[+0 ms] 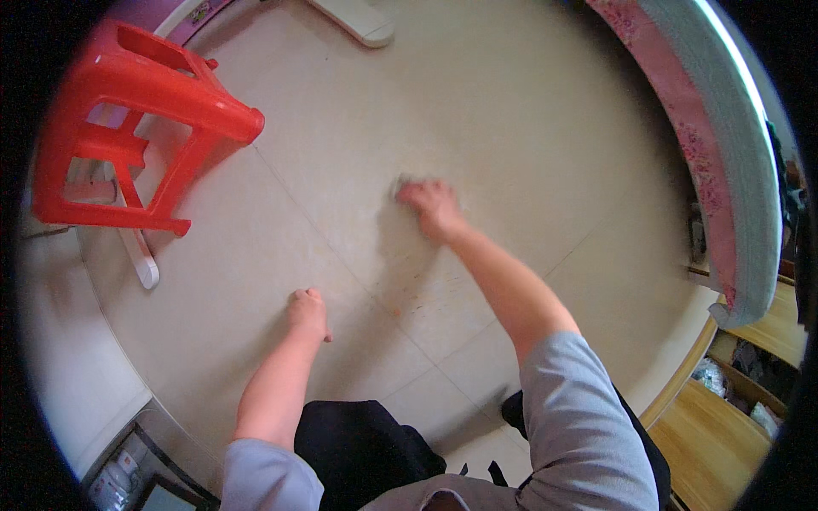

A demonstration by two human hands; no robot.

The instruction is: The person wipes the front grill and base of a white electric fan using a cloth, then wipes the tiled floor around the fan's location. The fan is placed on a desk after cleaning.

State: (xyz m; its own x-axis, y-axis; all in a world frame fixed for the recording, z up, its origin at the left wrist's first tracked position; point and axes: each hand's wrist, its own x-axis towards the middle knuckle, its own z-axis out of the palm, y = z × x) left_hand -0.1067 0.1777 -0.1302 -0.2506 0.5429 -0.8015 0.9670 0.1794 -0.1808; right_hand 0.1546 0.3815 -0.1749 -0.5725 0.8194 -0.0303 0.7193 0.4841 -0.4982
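Note:
My right hand (434, 207), blurred, reaches forward over the pale tiled floor (511, 153). Its fingers are closed on a small grey-green object (401, 185), perhaps a cloth or pad; blur and the fingers hide most of it. My left hand (308, 314) is curled into a fist low over the floor, with nothing visible in it. Whether its knuckles touch the tiles I cannot tell. Between my arms, small brownish specks (418, 295) and an orange spot (395, 312) lie on the tiles, by a joint line.
At the left, a red plastic stool (211, 115) rests tipped on its side. White feet of furniture (358, 22) reach onto the floor ahead. A bed edge with pink floral fabric (696, 147) curves along the right. Nearer stands a wooden cabinet (703, 441) with an opened drawer.

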